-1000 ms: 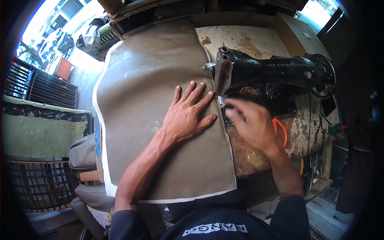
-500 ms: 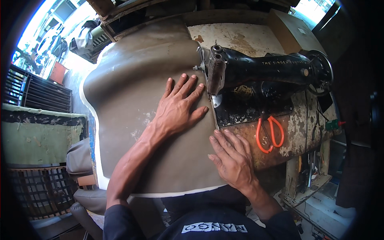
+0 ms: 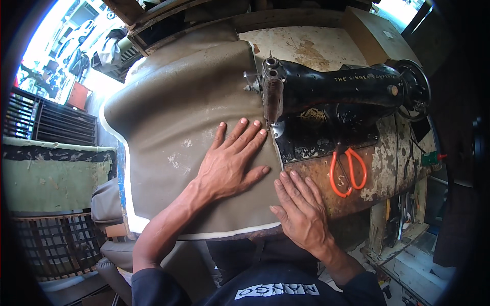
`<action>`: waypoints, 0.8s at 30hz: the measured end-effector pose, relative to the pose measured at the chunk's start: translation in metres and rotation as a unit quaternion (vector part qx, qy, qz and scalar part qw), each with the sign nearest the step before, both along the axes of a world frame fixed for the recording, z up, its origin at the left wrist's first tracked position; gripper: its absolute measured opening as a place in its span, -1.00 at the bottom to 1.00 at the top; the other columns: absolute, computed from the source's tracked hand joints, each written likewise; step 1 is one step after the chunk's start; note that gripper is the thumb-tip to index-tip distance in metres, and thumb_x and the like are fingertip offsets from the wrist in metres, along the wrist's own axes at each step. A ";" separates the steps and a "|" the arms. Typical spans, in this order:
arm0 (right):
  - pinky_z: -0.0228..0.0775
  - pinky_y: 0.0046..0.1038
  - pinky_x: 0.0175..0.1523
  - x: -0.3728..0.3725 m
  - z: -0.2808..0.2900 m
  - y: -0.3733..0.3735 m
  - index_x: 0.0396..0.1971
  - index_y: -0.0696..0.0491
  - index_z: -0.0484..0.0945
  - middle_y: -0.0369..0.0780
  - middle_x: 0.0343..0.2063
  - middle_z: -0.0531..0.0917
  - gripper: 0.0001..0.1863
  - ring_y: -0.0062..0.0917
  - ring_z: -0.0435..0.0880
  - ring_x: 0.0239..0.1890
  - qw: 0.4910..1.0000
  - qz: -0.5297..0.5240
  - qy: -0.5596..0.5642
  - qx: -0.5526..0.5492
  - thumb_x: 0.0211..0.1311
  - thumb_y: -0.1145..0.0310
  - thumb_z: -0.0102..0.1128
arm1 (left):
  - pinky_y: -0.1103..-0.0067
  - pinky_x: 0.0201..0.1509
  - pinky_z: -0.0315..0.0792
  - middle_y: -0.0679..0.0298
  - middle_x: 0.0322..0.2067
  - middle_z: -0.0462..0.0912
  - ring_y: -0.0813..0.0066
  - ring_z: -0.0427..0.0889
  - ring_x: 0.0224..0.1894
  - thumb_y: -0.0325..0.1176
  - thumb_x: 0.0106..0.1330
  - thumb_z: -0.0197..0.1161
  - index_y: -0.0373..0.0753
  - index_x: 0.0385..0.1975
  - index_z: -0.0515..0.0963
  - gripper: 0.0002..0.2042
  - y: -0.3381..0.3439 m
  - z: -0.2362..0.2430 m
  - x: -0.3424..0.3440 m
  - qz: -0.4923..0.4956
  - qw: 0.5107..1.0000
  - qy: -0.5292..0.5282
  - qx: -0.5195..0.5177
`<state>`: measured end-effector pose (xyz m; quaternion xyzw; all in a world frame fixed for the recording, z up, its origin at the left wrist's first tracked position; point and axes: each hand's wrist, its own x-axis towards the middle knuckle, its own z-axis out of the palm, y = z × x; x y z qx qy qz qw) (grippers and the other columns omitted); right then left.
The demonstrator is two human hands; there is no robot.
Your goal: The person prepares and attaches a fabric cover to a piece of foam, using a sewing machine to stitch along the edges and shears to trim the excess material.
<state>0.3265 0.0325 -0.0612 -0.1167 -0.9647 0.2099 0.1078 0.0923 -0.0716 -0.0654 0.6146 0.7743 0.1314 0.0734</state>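
Observation:
A large sheet of brown leatherette point(image 3: 153, 176) with a white-backed edge is spread across the worktable, its right edge running under the needle end of an old black sewing machine point(image 3: 326, 84). My left hand point(image 3: 229, 166) lies flat on the sheet, fingers spread, their tips just short of the machine's needle area. Beside the sheet's right edge rests my right hand point(image 3: 304, 209), palm down, fingers straight and thumb toward the material. Neither hand grips anything. The sheet bulges in a soft fold beyond my left hand.
Orange-handled scissors point(image 3: 348, 172) lie on the worn table right of my right hand. The machine's handwheel point(image 3: 414, 91) is at the far right, near a cardboard box point(image 3: 380, 38). A green-handled tool point(image 3: 433, 158) sits at the right edge. Padded green panel point(image 3: 56, 178) stands left.
My left hand has slid back toward me over the sheet. The leatherette has shifted away from me, its near edge now farther off. My right hand stays beside the edge, slightly lower in view.

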 end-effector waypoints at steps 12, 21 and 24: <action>0.19 -0.07 0.45 -0.005 0.002 -0.006 0.30 0.09 0.56 -0.14 0.35 0.54 -0.43 -0.25 0.45 0.41 0.999 -0.017 -0.007 0.047 0.41 0.08 0.24 | 0.00 0.66 -0.15 0.11 0.52 0.27 0.02 0.11 0.60 0.17 0.41 0.25 -0.12 0.45 0.40 -0.29 0.011 -0.005 -0.027 -0.023 0.998 0.014 0.058; 0.19 -0.11 0.40 -0.010 0.007 -0.004 0.29 0.13 0.56 -0.13 0.37 0.52 -0.40 -0.21 0.47 0.34 0.998 -0.014 -0.015 0.056 0.34 0.12 0.30 | -0.05 0.66 -0.23 0.30 0.51 0.31 0.15 0.17 0.59 0.32 0.31 0.27 0.11 0.46 0.41 -0.25 -0.005 0.000 -0.022 -0.117 0.993 -0.018 0.005; 0.19 -0.12 0.40 -0.013 0.005 -0.003 0.29 0.13 0.56 -0.14 0.37 0.52 -0.39 -0.22 0.47 0.33 0.998 -0.013 -0.011 0.054 0.31 0.13 0.33 | -0.05 0.66 -0.22 0.29 0.52 0.30 0.14 0.16 0.59 0.32 0.29 0.28 0.11 0.46 0.41 -0.23 0.000 -0.002 -0.033 -0.126 0.992 -0.013 0.003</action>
